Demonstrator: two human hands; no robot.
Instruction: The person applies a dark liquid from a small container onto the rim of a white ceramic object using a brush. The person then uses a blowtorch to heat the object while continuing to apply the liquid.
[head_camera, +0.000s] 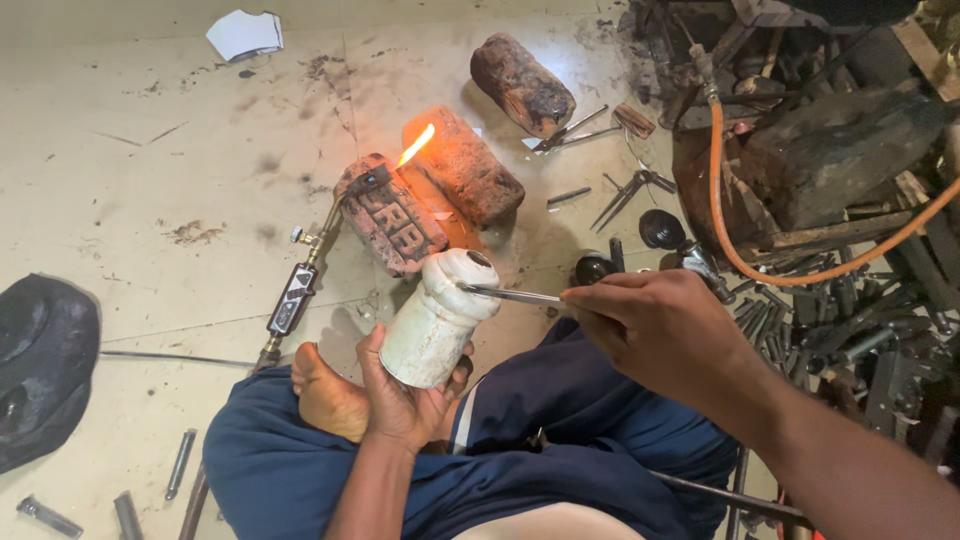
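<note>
— Your blue trousers (560, 440) fill the bottom of the view. What is in your hands?

— Your left hand (400, 395) is wrapped around the lower part of a white jar (435, 320), holding it tilted just above your lap, beside your bare foot (325, 400). Your right hand (665, 330) pinches a thin metal rod (510, 294), its tip touching the jar near the open mouth.

— And around the jar?

— Just beyond it, a torch (310, 270) lies on the floor (150, 180), its nozzle propped on a brick (390, 215), with a flame (415, 146) burning against a second brick (465, 165). A third brick (522, 85) lies further back. To your right, an orange hose (745, 265) curves over a heap of metal parts (830, 330), with pliers (625, 192) near them. A dark bag (45, 365) sits at your far left.
</note>
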